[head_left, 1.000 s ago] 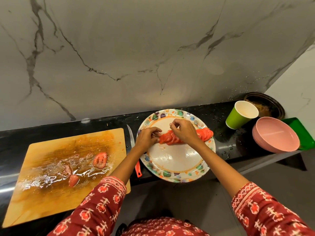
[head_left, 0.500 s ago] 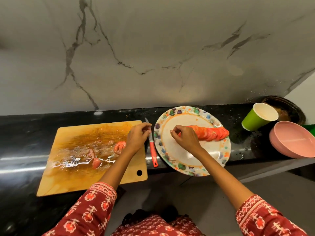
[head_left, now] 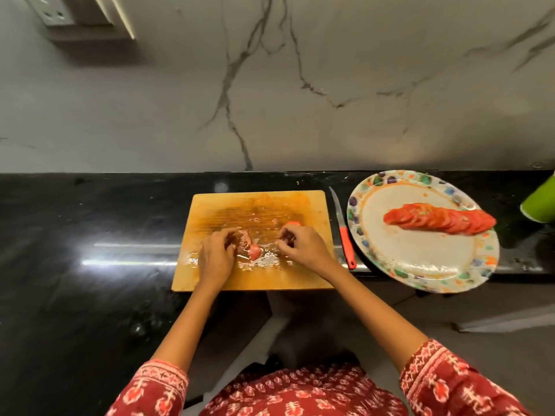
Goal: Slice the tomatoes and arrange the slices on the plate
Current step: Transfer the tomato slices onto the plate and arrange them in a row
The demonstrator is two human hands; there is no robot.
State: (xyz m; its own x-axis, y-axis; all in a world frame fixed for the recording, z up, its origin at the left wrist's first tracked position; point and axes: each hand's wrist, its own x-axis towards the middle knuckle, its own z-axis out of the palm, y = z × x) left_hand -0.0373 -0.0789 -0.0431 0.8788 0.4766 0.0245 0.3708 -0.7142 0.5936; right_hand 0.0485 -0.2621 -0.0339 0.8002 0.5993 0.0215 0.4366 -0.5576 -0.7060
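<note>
Already fanned in a row, tomato slices point(head_left: 440, 222) lie on the plate point(head_left: 420, 259) at 3 o'clock. On the wet board point(head_left: 255, 211), the left hand point(head_left: 214, 255) and right hand point(head_left: 301, 246) each pinch a leftover tomato piece; another piece point(head_left: 254, 252) lies between them. A knife point(head_left: 342, 229) rests between board and plate; a green cup point(head_left: 540, 202) stands at the plate's 3 o'clock.

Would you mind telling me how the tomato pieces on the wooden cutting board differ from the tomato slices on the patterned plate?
The tomato pieces on the wooden cutting board are few, loose and scattered in juice; the tomato slices on the patterned plate form one neat overlapping row. Both hands, left hand and right hand, are at the board pieces; nothing touches the plate slices. Both are red cut tomato.
</note>
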